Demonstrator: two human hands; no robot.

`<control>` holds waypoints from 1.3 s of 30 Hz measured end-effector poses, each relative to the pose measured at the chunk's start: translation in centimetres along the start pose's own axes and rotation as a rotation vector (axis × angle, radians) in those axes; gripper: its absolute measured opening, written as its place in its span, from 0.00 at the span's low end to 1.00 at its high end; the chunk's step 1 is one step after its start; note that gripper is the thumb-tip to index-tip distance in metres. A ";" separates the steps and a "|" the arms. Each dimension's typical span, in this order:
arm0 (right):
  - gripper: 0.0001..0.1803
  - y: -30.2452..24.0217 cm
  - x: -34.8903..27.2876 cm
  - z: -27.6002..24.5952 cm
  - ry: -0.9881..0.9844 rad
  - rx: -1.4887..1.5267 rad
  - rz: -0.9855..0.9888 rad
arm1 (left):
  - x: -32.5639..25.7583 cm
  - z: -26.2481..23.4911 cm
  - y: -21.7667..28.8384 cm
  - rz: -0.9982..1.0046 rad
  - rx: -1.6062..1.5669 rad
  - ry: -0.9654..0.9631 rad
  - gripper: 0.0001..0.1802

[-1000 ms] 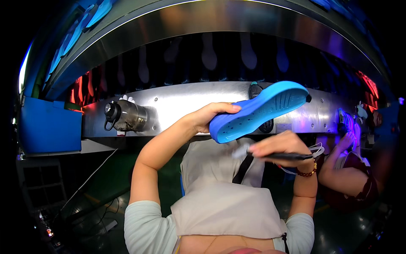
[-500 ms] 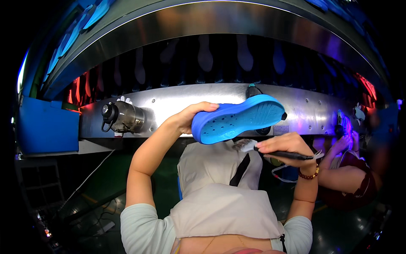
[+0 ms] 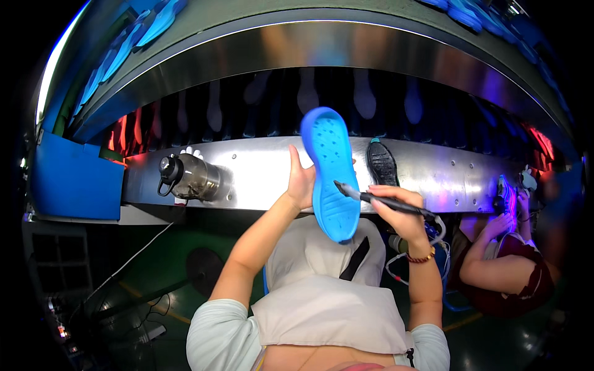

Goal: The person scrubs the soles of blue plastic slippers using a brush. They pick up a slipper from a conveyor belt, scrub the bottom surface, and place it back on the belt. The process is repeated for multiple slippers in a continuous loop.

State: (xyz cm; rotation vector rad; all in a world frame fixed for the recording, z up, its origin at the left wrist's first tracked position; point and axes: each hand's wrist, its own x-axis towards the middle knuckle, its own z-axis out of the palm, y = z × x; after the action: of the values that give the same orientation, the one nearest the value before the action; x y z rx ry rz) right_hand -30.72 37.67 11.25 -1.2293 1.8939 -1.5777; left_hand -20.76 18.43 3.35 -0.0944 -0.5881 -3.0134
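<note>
My left hand (image 3: 301, 183) holds a blue shoe sole (image 3: 334, 167) from its left side, some fingers hidden behind it. The sole stands lengthwise in front of me, its inner face with small holes and ridges toward me. In my right hand (image 3: 403, 215) is a brush (image 3: 351, 192) with a black handle, gripped like a pen. Its dark tip lies over the middle of the sole and seems to touch it. A pale hose (image 3: 440, 230) runs from near the handle's rear end. A black sole (image 3: 382, 162) lies on the metal ledge just right of the blue one.
On the metal ledge (image 3: 260, 167) stands a dark translucent bottle (image 3: 197, 177), with a white glove (image 3: 190, 152) behind it. Beyond, several soles (image 3: 364, 102) show in a dark opening under a curved metal panel (image 3: 247, 46). At right, another person's hands (image 3: 495, 226) work at a lit shoe part.
The blue sole has turned from lying crosswise to lengthwise, uncovering the black sole. My right hand has brought the brush left and up, onto the blue sole.
</note>
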 end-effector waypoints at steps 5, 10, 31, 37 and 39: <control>0.08 1.6 1.1 1.9 -0.017 -0.087 -0.134 | 0.9 0.6 -2.0 -0.010 0.099 0.332 0.51; 0.10 -2.8 -2.0 3.0 -0.348 -0.318 -0.446 | -0.6 0.6 0.8 0.151 0.088 0.321 0.49; 0.13 -2.3 -0.5 -2.3 -0.090 -0.098 -0.252 | 1.8 6.5 3.7 0.363 0.136 0.159 0.51; 0.11 -1.0 -0.9 -1.8 -0.300 0.240 -0.203 | 1.9 7.6 4.3 0.326 0.127 0.074 0.50; 0.10 -0.3 -0.6 -1.6 -0.163 0.472 -0.079 | 2.2 9.0 4.6 0.299 0.059 0.080 0.48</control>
State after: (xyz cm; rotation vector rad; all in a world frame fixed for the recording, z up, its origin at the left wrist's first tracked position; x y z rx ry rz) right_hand -31.49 39.15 11.89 -1.1846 1.2861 -1.7699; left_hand -22.16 17.45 13.57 -0.0528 -0.5950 -2.6957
